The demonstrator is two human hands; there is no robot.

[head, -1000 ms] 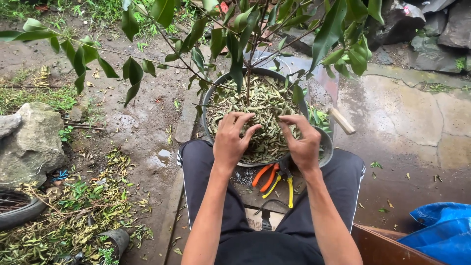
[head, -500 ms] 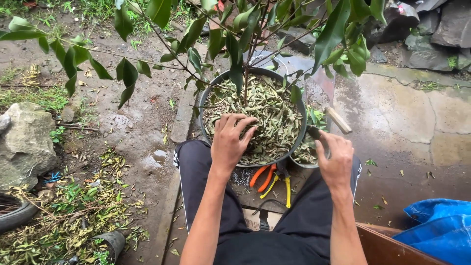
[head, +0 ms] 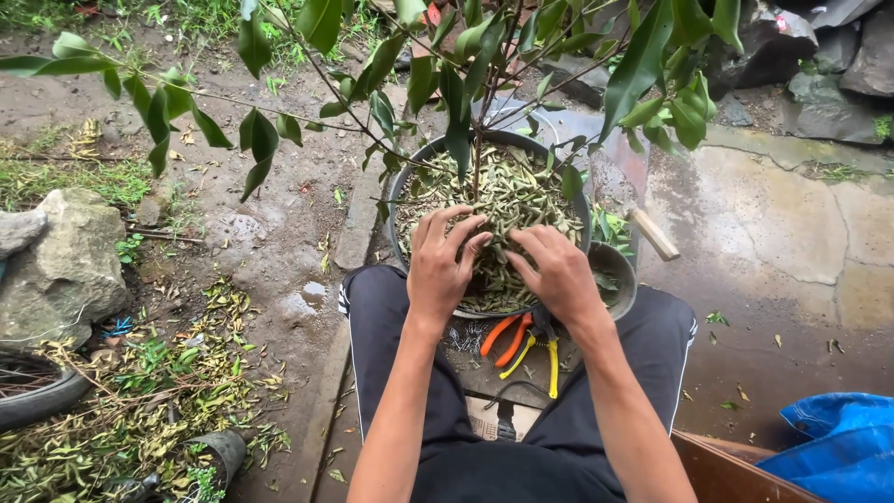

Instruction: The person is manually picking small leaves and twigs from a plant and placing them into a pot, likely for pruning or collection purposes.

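- Dry olive-brown leaves [head: 507, 200] fill a round dark pot [head: 402, 177] that stands on the ground in front of a seated person, just beyond the knees
- A thin stem [head: 478, 154] rises from the middle of the pot; its green-leaved branches [head: 279, 112] spread over the top of the view
- Left hand [head: 440, 265] lies palm down on the leaf layer at the near side of the pot, fingers spread, tips pressed into the leaves; it holds nothing that I can make out
- Right hand [head: 559, 275] rests just beside it, also palm down on the leaves, fingers bent and drawn toward the left hand's tips; whether it pinches any leaves I cannot tell
- The two hands nearly meet at the fingertips, close to the base of the stem
- A smaller grey bowl [head: 626, 270] sits touching the pot's right side, partly under the right wrist
- A wooden handle [head: 652, 233] juts out beyond that bowl, over wet concrete
- Orange-handled pliers [head: 506, 335] and yellow-handled cutters [head: 545, 349] lie between the knees, just below the pot rim
- Dark trousers with a white side stripe cover both legs
- Left of the person: a pale rock [head: 65, 265], part of a tyre [head: 33, 391], and a litter of cut leaves [head: 168, 391] on muddy ground
- Lower right: a blue plastic sheet [head: 838, 447]
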